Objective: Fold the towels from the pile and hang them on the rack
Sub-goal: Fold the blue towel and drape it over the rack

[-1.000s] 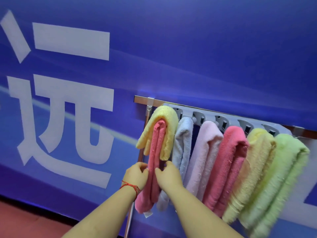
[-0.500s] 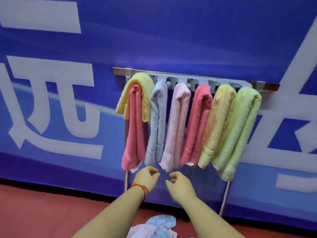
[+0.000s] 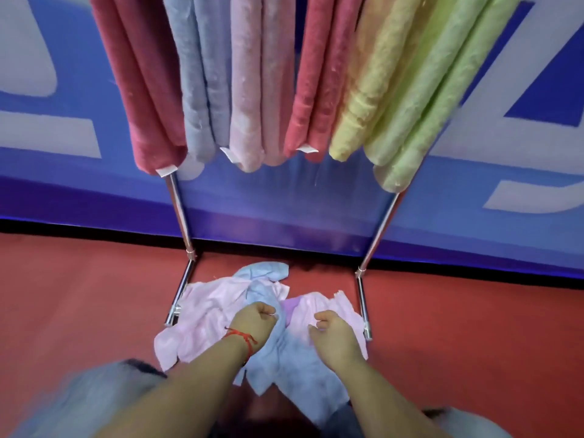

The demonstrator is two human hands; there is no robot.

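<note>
A loose pile of towels lies on the red floor between the rack's feet. A light blue towel [image 3: 300, 368] lies on top, over pale pink towels [image 3: 205, 314]. My left hand [image 3: 252, 320], with a red string at the wrist, grips a bunch of the blue towel. My right hand [image 3: 333, 336] hovers low over the same towel beside the right-hand pink towel [image 3: 339, 303], fingers curled; whether it holds cloth is unclear. Above hang several folded towels: dark pink [image 3: 142, 90], blue-grey [image 3: 199, 83], pale pink [image 3: 256, 90], red-pink [image 3: 316, 90], yellow [image 3: 366, 99], green [image 3: 436, 99].
The rack's chrome left leg [image 3: 180, 216] and right leg [image 3: 376, 238] run down to floor bars on either side of the pile. A blue banner wall [image 3: 284, 200] stands right behind the rack. Red floor [image 3: 79, 295] spreads to both sides. My knees blur at the bottom edge.
My view has dropped from the rack top to the floor pile. Both hands left the hung pink towel and came down to the pile, where the left hand took hold of the blue towel.
</note>
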